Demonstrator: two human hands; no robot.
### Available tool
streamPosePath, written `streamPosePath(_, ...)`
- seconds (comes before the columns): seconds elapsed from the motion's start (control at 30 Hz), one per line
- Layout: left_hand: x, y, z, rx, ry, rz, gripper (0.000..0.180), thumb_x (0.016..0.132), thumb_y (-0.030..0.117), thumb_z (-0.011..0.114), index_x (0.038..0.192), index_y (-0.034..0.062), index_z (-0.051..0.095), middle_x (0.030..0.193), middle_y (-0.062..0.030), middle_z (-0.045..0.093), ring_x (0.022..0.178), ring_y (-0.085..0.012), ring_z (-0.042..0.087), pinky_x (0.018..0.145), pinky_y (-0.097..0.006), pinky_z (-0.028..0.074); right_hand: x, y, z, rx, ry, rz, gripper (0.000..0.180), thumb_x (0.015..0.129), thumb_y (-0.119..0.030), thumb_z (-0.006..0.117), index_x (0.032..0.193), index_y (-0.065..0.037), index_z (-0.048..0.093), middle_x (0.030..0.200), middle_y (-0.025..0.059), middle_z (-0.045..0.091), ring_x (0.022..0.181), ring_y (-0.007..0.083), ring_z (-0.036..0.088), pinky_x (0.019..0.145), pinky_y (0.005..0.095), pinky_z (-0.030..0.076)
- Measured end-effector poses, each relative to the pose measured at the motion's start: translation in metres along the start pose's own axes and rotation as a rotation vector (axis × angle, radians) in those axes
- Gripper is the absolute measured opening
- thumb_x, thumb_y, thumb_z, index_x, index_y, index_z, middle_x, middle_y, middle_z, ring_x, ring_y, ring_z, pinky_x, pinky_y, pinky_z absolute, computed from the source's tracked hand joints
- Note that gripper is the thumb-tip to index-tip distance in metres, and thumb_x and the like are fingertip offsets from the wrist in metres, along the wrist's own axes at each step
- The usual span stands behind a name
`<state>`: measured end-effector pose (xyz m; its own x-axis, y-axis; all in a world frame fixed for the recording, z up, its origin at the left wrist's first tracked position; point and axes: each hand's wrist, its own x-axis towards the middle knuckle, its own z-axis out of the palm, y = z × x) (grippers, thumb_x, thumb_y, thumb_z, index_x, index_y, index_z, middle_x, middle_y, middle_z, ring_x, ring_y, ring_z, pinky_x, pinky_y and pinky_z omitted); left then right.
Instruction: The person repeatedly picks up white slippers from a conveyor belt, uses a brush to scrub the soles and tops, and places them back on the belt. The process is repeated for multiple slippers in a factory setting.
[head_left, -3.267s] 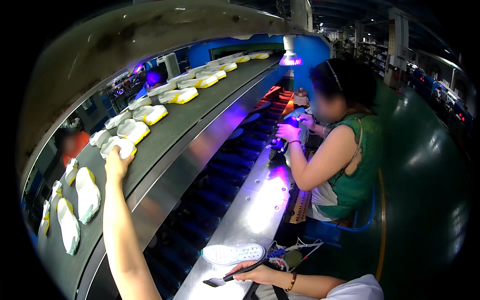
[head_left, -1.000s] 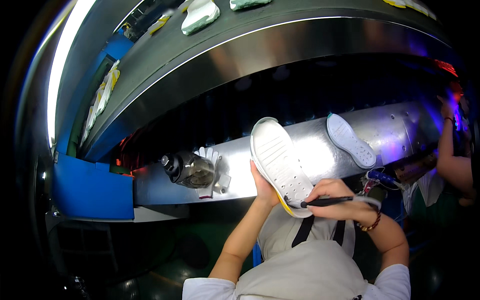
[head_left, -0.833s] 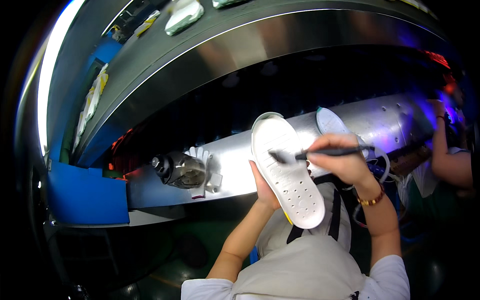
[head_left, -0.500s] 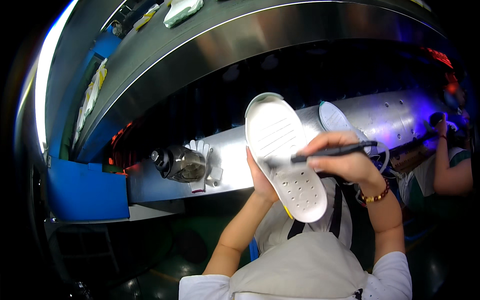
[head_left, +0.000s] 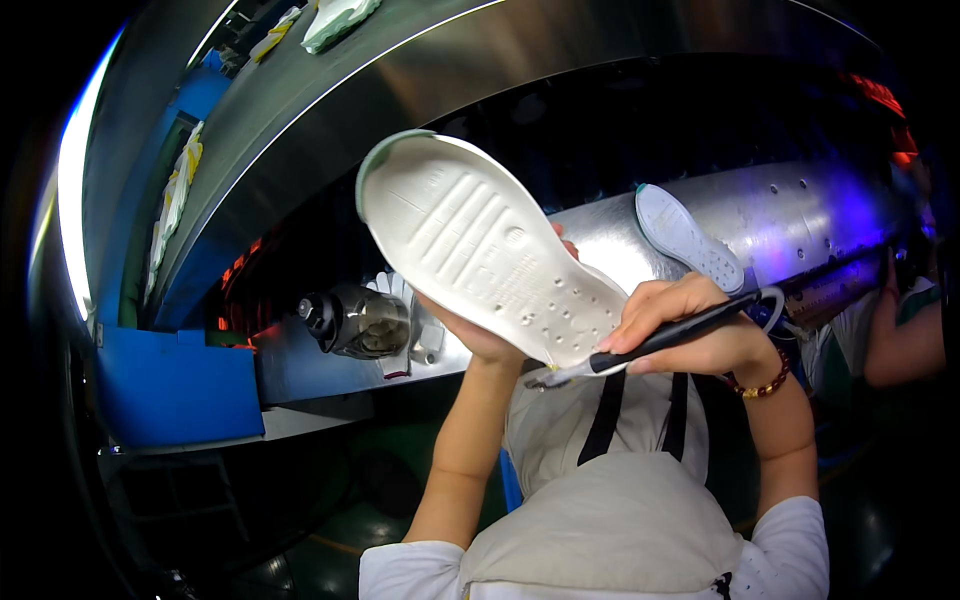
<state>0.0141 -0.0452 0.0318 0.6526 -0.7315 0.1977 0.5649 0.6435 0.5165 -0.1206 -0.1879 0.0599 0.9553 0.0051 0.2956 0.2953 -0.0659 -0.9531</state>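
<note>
My left hand point(head_left: 470, 330) is closed around the side of a white shoe sole point(head_left: 490, 235), holding it up over the bench with its grooved, hole-dotted inner face toward me. The broad toe end points up and left and has a grey-green rim. A black pen-shaped tool point(head_left: 690, 325) with a metal tip and a pale cord is gripped in my right hand point(head_left: 700, 350). Its tip lies by the lower edge of the sole's narrow heel end; whether it touches I cannot tell. Behind my right hand, a second white sole point(head_left: 688, 238) lies on the metal bench.
A dark see-through bottle point(head_left: 365, 322) stands on the bench point(head_left: 800, 205) at left, with a whitish glove point(head_left: 396, 290) by it. Beyond runs a conveyor point(head_left: 270, 110) carrying soles. A blue box-like panel point(head_left: 175, 385) is at far left; a co-worker's arm point(head_left: 895, 335) is at right.
The sole has come up and left, nearer to me, its toe end swung leftward. The tool has moved from the sole's middle down to the edge of the heel end.
</note>
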Motion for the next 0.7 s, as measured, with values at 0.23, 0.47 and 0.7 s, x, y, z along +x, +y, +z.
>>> streamPosePath(0.23, 0.010, 0.012, 0.001, -0.021, -0.183, 0.054, 0.087, 0.071, 0.071, 0.013, 0.127, 0.0060, 0.027, 0.117, -0.0241, 0.041, 0.099, -0.0346, 0.050, 0.085, -0.046, 0.040, -0.007, 0.003, -0.001, -0.097, 0.023, -0.067, 0.022, 0.064, 0.000, 0.066, 0.085, -0.002, 0.062, 0.083, 0.0090, 0.061, 0.075, 0.0134, 0.055, 0.071, 0.0226, 0.044)
streamPosePath(0.47, 0.015, 0.014, 0.020, -0.080, 0.004, 0.025, 0.090, 0.069, 0.075, 0.016, 0.131, 0.0093, 0.017, 0.124, -0.0249, 0.032, 0.108, -0.0378, 0.041, 0.086, -0.047, 0.040, -0.002, 0.001, 0.002, 0.271, 0.197, -0.063, 0.020, 0.066, 0.005, 0.061, 0.085, 0.000, 0.061, 0.085, 0.0122, 0.061, 0.073, 0.0129, 0.056, 0.067, 0.0213, 0.046)
streamPosePath(0.7, 0.001, -0.017, 0.003, -0.364, -0.129, -0.073, 0.081, 0.073, 0.065, 0.035, 0.132, 0.0140, 0.014, 0.130, -0.0190, 0.024, 0.107, -0.0395, 0.039, 0.082, -0.056, 0.039, 0.002, 0.007, 0.034, 0.001, 0.306, -0.067, 0.023, 0.065, 0.003, 0.065, 0.087, -0.002, 0.061, 0.086, 0.0074, 0.062, 0.078, 0.0117, 0.054, 0.072, 0.0221, 0.043)
